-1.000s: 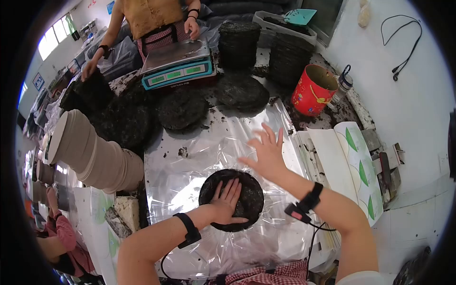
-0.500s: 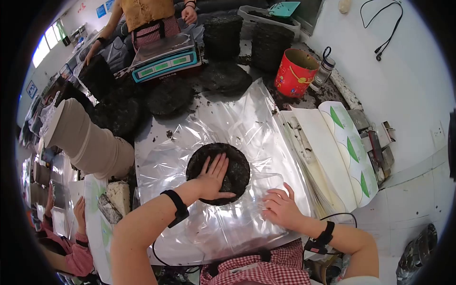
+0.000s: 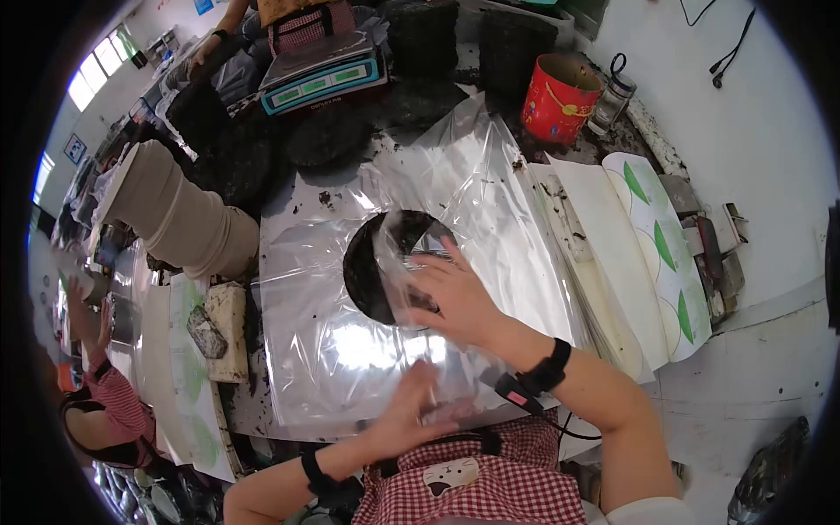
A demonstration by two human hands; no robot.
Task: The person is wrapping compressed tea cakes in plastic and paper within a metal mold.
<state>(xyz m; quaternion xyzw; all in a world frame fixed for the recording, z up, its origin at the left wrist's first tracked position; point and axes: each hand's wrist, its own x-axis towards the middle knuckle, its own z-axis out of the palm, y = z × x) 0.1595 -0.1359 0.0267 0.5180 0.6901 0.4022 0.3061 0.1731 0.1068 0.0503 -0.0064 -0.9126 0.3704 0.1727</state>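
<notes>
- The room has white walls, with a window at the far left; a counter [image 3: 252, 418] fills the middle, scattered with dark crumbs.
- Along its far side stand a scale [image 3: 319, 83] with a lit display, dark stacks [image 3: 423, 39], a red bucket [image 3: 560, 105] and a clear bottle [image 3: 612, 105].
- A leaning stack of pale rounds [image 3: 175, 219] stands to the left; leaf-printed sheets [image 3: 661, 254] lie to the right.
- The dark disc [image 3: 363, 276] lies flat near the middle of the clear film [image 3: 306, 367], with a film flap across its right part and its left part uncovered.
- The right hand [image 3: 459, 302] is over the disc's right side, fingers spread; whether it pinches the film I cannot tell.
- The left hand [image 3: 407, 407], blurred, is near the counter's front edge, fingers extended and apparently holding nothing; contact with the film is unclear.
- The step in hand looks like folding film over the disc.
- The next move seems to call for keeping that flap smooth and the disc steady, with the left hand free to handle loose film.
</notes>
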